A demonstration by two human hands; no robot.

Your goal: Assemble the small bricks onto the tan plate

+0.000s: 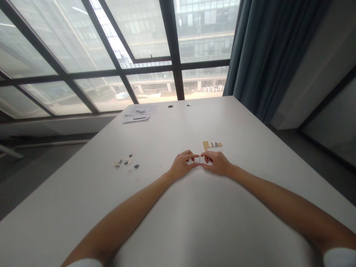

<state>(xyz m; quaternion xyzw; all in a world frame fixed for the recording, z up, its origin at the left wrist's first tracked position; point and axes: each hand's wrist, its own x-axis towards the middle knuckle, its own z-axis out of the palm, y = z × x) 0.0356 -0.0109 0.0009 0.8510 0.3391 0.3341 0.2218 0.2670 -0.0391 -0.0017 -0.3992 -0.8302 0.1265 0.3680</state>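
Note:
My left hand [181,165] and my right hand [219,163] meet over the middle of the white table [172,207]. A small whitish piece with dark marks [200,160] stands between their fingertips, pinched by thumb and fingers from both sides. It is too small to name more exactly. Just beyond my right hand lies a group of small flat yellow, white and dark grey pieces [205,144], set close together in rows. To the left of my left hand, several loose black and cream pieces [136,166] are scattered on the tabletop.
Sheets of paper [137,118] with a small white object [140,110] on them lie at the table's far left. A dark round disc [170,106] and a small black-and-white item [189,105] are near the far edge. Beyond stand windows and a blue curtain [258,55].

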